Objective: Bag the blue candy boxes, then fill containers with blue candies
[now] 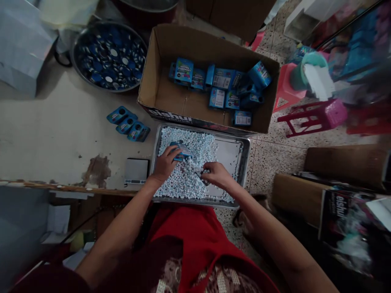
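A metal tray [247,162] holds a spread of small white and pale-blue round candies [180,183], with bare metal showing on its right side. My left hand [165,163] grips a small blue candy box [183,152] tilted low over the candies. My right hand [217,175] is closed around a small scoop [205,181], largely hidden by the fingers. Candies heap between the scoop and the box opening, touching both as far as I can see.
Beyond the tray stands an open cardboard box [171,99] with several blue candy boxes [222,78]. On the table are three more blue boxes [124,126], a small scale [136,170] and a metal bowl [75,61] of blue and silver caps. A pink stool [334,114] stands right.
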`<state>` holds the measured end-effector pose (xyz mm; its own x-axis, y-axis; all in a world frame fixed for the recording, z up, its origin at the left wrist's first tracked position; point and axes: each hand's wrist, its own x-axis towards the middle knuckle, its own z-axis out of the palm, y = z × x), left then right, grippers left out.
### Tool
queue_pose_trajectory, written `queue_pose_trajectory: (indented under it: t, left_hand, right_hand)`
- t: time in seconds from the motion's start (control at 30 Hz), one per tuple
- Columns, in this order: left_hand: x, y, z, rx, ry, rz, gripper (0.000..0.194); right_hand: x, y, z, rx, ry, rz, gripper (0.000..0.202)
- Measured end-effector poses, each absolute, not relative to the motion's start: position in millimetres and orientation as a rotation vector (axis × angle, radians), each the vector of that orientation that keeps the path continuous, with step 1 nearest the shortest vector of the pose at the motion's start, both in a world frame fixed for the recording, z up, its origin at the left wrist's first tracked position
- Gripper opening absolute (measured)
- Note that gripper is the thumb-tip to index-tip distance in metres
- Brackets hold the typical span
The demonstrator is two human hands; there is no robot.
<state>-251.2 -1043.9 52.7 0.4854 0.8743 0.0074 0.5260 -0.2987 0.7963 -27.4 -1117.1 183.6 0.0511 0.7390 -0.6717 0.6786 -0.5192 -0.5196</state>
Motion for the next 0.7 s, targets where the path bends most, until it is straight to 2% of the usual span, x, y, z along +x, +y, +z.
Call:
queue_pose_trajectory:
  t: [0.23,0.4,0.5,0.6,0.7]
  left_hand:
    - [-261,-1044,53,2.016,1.162,0.579,0.042]
    - [-265,-1046,45,1.938,1.209,0.699,0.039]
    - [-272,-1061,38,1.733,1.314,0.882,0.040]
    - [-278,-1089,24,1.532,1.387,1.067,0.045]
    - [-276,-1118,3,1.494,1.439,1.132,0.043]
  right_hand:
    - [-39,-1090,207,-2.271,-1.465,1.613,0.014]
    - [-21,-1114,220,-2.206,-1.504,1.585,0.016]
    - [1,-1156,200,-2.399,-1.606,1.297,0.017]
    - [19,-1204,157,-2.829,-1.641,0.916,0.020]
    - [22,-1238,111,-3.068,-1.632,0.767,0.022]
